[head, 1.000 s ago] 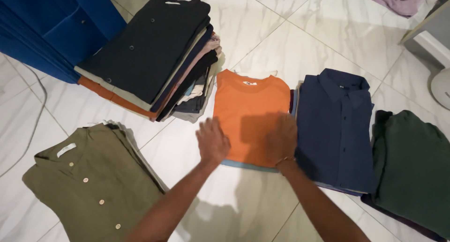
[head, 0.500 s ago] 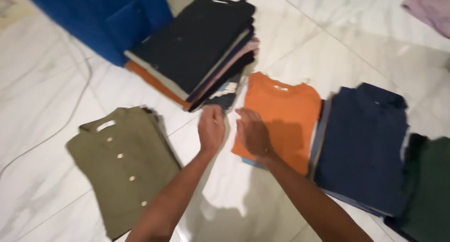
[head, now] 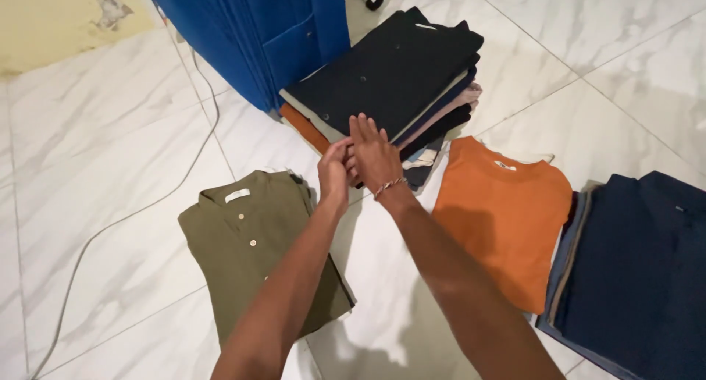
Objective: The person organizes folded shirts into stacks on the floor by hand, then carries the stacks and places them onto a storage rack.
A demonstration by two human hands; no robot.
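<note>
Both hands met at the near edge of the tall stack of folded shirts, which lay just ahead, its length running up-right; the right hand was open-fingered, the left hand loosely curled, neither grasping anything.

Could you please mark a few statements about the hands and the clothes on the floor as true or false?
1. Both hands reach toward the tall stack of folded clothes. True: the left hand and right hand meet at its near edge.
2. The top garment of that stack is orange. False: it is black with buttons.
3. The olive shirt lies left of the arms. True.
4. The right hand rests flat on the orange shirt. False: that shirt lies untouched, to the right of the right arm.
5. The right wrist is bare. False: it wears a thin bracelet.
6. A blue suitcase stands behind the stack. True.
</note>
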